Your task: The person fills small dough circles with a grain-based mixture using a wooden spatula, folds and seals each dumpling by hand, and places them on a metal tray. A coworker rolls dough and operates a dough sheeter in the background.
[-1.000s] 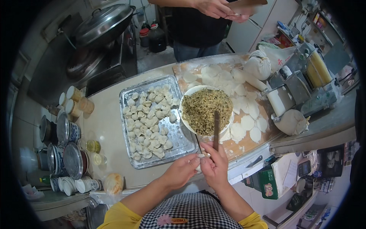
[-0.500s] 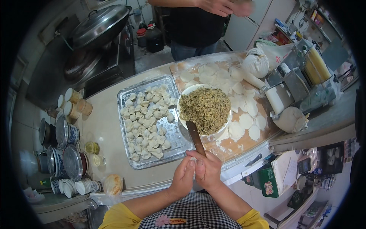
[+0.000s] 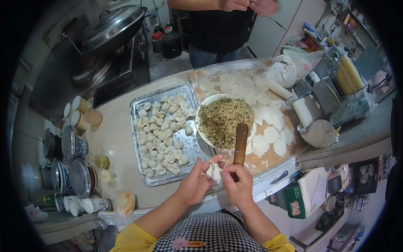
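Note:
Over the near edge of the table, a white folded dumpling [image 3: 215, 172] sits between my two hands. The fingers of my left hand [image 3: 194, 180] curl around its left side. My right hand [image 3: 238, 181] is closed around a tool with a brown wooden handle [image 3: 240, 145], which points up and away; the tool's other end is hidden. Its thumb is at the dumpling's right side. Just beyond is a white bowl [image 3: 200, 133] heaped with chopped yellow-green filling [image 3: 224, 117]. A metal tray [image 3: 193, 157] holding rows of finished dumplings [image 3: 161, 134] lies to the left.
Round dough wrappers [image 3: 271, 134] are spread over a floured wooden board [image 3: 256, 158] on the right. A dough machine [image 3: 312, 103] stands at the far right. Jars [image 3: 79, 105] and lidded pots [image 3: 79, 178] line the left. Across the table, a person [image 3: 218, 31] is standing.
My hands have come apart slightly, exposing the dumpling formerly hidden between them. The wooden handle has swung right, from leaning left to nearly upright. The other person's hands have shifted.

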`<state>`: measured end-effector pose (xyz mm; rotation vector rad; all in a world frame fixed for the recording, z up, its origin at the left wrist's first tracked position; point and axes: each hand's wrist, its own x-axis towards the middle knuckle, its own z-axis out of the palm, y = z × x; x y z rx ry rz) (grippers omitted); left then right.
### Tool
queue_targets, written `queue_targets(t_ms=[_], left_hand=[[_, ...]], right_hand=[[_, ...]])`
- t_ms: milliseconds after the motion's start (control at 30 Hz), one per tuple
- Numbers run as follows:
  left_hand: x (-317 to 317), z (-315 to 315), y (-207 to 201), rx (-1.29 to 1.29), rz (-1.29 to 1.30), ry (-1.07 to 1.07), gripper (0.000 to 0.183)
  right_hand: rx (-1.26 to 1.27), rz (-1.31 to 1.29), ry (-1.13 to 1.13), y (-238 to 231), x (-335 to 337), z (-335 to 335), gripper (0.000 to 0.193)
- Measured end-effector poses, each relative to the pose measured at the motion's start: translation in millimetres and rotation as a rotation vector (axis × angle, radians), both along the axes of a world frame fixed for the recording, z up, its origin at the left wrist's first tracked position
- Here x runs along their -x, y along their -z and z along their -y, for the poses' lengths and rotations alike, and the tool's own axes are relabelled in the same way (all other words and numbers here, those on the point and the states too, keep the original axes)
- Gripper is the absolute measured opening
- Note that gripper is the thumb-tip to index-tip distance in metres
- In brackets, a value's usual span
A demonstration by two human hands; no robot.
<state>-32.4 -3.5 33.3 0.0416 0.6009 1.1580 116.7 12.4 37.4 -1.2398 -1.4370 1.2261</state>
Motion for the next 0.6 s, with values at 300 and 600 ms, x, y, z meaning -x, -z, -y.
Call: queue_targets(t_ms=[300,600], left_hand=[[19.4,23.6,10.6,-0.411,-1.115,0.284,0.014],[22.5,32.2,-1.6,-0.491,-1.217,0.234,0.009]], right_hand=[[0.396,-0.088,-0.269,-4.8,-28.4,0.6,0.008],[-0.146,0.291,-0.287,-14.8,-26.7,17.0,0.014]])
